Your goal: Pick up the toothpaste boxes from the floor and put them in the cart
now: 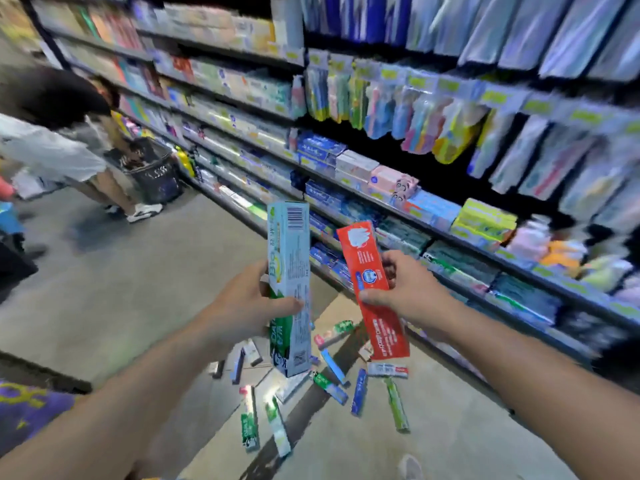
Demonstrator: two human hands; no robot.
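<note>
My left hand grips a tall pale-blue and green toothpaste box, held upright at chest height. My right hand grips a red toothpaste box, tilted a little to the left. Several more toothpaste boxes lie scattered on the grey floor below both hands, among them green, blue and white ones. No cart shows near my hands in this view.
Shelves stocked with toothpaste and toothbrushes run along the right side. At the far left a person bends over a dark basket cart. A purple patterned thing sits at the lower left. My shoe tip shows at the bottom.
</note>
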